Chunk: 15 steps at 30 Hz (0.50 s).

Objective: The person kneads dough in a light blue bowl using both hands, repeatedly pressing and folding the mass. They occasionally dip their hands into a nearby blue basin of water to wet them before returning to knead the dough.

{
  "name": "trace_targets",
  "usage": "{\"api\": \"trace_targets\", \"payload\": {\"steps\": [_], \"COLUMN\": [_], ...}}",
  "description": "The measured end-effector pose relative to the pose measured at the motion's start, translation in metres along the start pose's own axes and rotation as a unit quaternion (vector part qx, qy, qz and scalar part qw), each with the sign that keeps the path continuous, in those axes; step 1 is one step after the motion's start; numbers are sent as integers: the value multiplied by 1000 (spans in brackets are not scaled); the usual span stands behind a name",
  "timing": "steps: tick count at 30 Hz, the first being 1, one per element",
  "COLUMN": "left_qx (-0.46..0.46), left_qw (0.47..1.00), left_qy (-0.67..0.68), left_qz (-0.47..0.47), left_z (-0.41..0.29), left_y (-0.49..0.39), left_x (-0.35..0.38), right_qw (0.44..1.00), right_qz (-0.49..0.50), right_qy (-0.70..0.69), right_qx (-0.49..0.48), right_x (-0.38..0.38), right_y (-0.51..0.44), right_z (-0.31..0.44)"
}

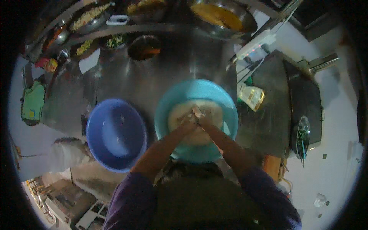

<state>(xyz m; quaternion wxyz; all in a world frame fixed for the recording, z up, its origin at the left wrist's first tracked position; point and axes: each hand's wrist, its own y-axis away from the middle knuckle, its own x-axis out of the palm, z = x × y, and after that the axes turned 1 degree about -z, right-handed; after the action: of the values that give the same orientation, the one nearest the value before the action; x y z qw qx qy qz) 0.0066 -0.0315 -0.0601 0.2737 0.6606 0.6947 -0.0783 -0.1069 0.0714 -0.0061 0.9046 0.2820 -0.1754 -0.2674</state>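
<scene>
Both hands meet inside a large turquoise basin (198,86) in front of me. They press into a broad, pale dough-like mass (198,138) that covers much of its bottom. My left hand (188,120) touches my right hand (199,114) near the middle of the mass. The fingers blur together, so their exact pose and anything within them are hidden. Left of the turquoise basin stands a blue-violet plastic basin (115,126) with nothing seen in it.
A metal worktop (178,69) bears the basins. Bowls of food, including a large metal bowl (244,26), line the back. A power strip (253,51) with cables lies at back right. Nearby rests a yellow-white packet (251,96); a metal bowl with greens (303,132) sits far right.
</scene>
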Motion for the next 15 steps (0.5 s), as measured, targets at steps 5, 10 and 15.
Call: {"api": "trace_targets", "payload": {"steps": [5,10,15], "left_qx": [10,250,220], "left_qw": [994,819,939], "left_qy": [-61,-478,-263], "left_qz": [84,-195,-5], "left_z": [23,12,6], "left_y": [24,51,53], "left_x": [-43,-11,7], "right_qw": [994,961,979], "right_qz": [40,-126,61], "right_qy": [59,167,183], "right_qx": [-83,-179,-62], "right_x": [-34,-13,0], "right_y": [25,8,25], "right_z": [41,68,65]}}
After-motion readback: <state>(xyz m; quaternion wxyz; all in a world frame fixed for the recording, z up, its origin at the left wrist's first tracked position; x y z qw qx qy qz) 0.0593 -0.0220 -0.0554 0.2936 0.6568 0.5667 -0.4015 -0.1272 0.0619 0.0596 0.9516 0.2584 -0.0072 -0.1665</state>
